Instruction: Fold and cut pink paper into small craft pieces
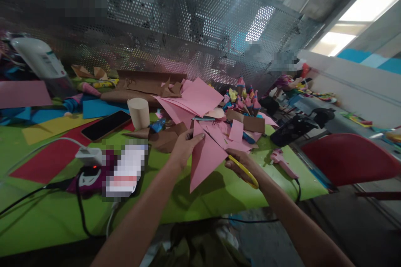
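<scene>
A pointed sheet of pink paper [205,160] is pinched in my left hand [184,148], its sharp corner hanging down over the green table. My right hand [242,164] grips scissors [250,178] with yellow handles, and their blades meet the sheet's upper right edge. Just beyond lie pink paper scraps [219,133] and a brown paper piece [167,139]. A stack of pink sheets [197,98] rests farther back. The scissor blades are partly hidden by the paper and the scraps.
A pink glue gun [283,162] lies at the right of the green table [175,208]. Left are a black phone [106,125], a lit phone [127,171] and a purple power strip [90,179] with cables. Small paper cones [247,102] stand behind, near a cardboard tube [138,113] and a black bottle [293,129].
</scene>
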Motion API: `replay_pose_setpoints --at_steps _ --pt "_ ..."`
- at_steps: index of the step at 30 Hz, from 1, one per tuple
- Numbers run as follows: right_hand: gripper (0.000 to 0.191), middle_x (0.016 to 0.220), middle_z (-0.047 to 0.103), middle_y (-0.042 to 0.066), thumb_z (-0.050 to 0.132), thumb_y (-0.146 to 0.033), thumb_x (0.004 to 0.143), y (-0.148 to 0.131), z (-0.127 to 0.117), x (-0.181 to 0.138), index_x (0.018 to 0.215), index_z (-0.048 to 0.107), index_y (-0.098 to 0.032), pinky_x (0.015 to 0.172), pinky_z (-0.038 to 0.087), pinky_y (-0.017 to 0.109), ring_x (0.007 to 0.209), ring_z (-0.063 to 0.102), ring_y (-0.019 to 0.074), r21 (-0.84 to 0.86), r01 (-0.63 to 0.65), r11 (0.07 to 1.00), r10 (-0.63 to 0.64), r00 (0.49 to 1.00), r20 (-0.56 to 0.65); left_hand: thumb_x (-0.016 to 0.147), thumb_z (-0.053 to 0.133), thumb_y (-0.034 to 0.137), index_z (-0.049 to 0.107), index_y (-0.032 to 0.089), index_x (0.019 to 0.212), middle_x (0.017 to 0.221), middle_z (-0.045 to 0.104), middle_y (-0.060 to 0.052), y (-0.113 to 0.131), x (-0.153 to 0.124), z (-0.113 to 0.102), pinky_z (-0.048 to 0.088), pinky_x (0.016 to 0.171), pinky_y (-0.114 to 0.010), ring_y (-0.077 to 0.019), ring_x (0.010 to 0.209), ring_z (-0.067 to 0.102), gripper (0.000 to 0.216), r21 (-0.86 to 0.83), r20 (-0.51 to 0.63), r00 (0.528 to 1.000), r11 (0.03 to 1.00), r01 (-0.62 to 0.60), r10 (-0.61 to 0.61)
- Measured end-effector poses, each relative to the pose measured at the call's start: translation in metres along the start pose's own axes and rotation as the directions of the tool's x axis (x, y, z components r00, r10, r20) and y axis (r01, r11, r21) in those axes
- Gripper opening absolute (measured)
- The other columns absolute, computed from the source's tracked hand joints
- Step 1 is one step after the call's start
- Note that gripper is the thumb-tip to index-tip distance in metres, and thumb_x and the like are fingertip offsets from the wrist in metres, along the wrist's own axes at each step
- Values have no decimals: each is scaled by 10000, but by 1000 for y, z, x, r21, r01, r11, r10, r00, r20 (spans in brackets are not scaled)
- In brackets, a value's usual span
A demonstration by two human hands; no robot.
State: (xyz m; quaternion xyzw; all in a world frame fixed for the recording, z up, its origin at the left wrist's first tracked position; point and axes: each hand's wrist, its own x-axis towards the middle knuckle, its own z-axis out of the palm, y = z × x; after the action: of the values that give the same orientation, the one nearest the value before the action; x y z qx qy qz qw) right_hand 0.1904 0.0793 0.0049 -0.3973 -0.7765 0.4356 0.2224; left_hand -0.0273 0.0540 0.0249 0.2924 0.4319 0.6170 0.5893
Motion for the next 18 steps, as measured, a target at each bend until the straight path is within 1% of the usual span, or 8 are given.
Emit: replay_pose_setpoints --at_steps 4,7,9,11,14,18 --pt "564 710 459 2 616 -733 719 3 2 2 846 615 -183 584 374 255 651 423 142 28 2 1000 -2 1000 -9 554 832 338 717 159 804 874 746 -77 -1 0 -1 494 748 -310 -205 787 641 328 -7 -1 1000 1000 4 -4" --pt "601 714 475 11 605 -770 694 5 2 3 835 614 -186 583 378 256 682 450 160 26 -15 1000 16 1000 -21 555 833 367 718 164 812 881 744 -74 -2 1 -1 489 747 -304 -205 798 639 347 10 4 1000 1000 -1 1" --pt "634 702 460 7 591 -800 676 3 2 3 820 605 -182 559 362 251 662 434 152 20 -19 1000 20 999 -28 577 821 410 721 172 828 882 741 -74 -4 3 -2 485 744 -302 -213 818 641 360 24 -4 1000 1000 -9 9" --pt "631 686 429 -7 585 -801 683 -2 1 1 801 586 -181 538 337 245 626 396 132 2 -16 1000 16 1000 -13 606 800 455 719 177 829 881 737 -75 -5 4 -3 480 743 -301 -221 837 641 366 52 -16 1000 998 -19 19" --pt "583 662 378 -30 570 -769 732 -14 -1 -3 783 543 -189 512 312 232 591 357 110 -52 -17 999 19 1000 22 632 775 483 710 174 805 886 735 -75 -7 6 -5 473 749 -299 -226 851 635 360 103 -22 999 994 -36 38" --pt "566 667 392 -39 565 -758 744 -26 -5 -7 827 512 -201 485 357 212 583 391 105 -97 -25 995 31 998 62 644 765 463 704 171 807 905 737 -78 -8 6 -5 469 757 -298 -226 860 631 340 120 -21 999 992 -32 35"
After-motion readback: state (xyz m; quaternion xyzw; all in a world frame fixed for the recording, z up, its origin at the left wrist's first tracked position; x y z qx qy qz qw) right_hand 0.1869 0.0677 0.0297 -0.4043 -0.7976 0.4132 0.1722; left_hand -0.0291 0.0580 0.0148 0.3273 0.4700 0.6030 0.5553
